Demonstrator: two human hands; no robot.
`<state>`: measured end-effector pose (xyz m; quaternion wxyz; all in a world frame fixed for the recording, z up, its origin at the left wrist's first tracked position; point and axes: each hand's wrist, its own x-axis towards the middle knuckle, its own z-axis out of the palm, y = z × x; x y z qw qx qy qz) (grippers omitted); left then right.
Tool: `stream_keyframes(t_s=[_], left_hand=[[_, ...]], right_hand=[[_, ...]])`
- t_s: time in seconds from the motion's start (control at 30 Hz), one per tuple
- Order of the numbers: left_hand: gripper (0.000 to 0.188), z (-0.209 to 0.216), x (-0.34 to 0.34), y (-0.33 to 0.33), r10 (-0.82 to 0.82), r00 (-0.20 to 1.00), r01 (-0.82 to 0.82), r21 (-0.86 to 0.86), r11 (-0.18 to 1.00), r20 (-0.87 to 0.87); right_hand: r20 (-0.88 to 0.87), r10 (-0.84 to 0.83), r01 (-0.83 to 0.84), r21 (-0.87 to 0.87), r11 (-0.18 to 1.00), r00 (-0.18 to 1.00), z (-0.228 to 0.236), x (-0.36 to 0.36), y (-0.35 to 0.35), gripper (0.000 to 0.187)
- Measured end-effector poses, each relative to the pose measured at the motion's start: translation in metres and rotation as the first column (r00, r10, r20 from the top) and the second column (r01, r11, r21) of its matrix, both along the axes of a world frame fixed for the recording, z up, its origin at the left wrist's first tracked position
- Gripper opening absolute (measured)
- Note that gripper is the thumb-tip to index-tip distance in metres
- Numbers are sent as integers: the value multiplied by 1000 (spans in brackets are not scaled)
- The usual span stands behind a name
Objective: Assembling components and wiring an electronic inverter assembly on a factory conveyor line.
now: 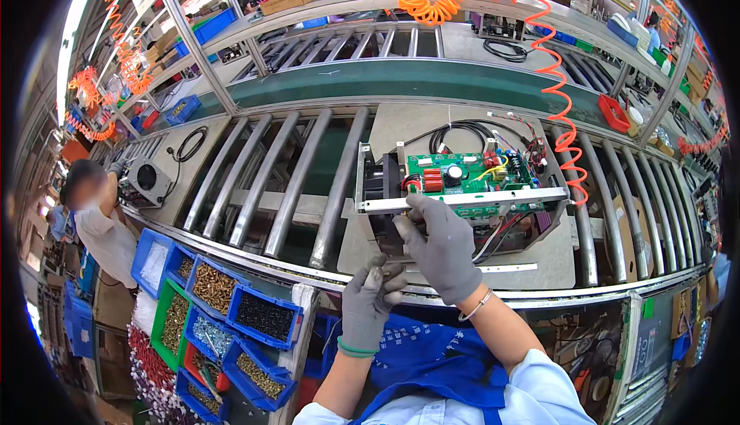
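Note:
An open electronic unit [462, 228] with a metal frame lies in front of me. It has a green circuit board [470, 174] and a black fan [378, 182] at its left end. A silver metal bar [493, 197] runs along its near side. My right hand [443, 247], in a grey glove, has its index finger over the bar near the left end and its thumb just below. Nearer to me, my left hand [366, 305], also gloved, is closed with its fingertips pinched together; what they hold is too small to make out.
The unit rests on a grey board [555, 263] over a roller conveyor [308, 170]. Blue and green bins of screws [216, 286] stand at lower left. A coiled orange hose [559, 89] hangs by the unit's right end. Another person [104, 224] is at far left, near another unit [146, 182].

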<state>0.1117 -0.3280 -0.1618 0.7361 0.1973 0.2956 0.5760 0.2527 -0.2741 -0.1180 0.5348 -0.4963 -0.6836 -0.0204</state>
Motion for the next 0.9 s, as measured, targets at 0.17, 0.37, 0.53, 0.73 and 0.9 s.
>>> stream_keyframes(t_s=[0.17,0.37,0.53,0.73,0.9], left_hand=[[28,-4,-9,-11,0,960,6,20,1000,-279],[27,11,3,-11,-38,888,70,53,996,-458],[45,32,27,-3,-203,811,332,146,932,-549],[49,38,77,10,-404,735,550,129,825,-544],[49,41,130,37,715,286,458,747,483,-638]], right_hand=[[109,-89,104,-139,985,990,12,4,1,40],[76,254,-229,-238,944,964,27,28,-26,33],[-11,542,-438,-603,666,840,29,65,-64,18],[65,443,-326,-583,744,894,30,122,-79,20],[-10,131,-125,-379,917,991,27,157,-65,20]])
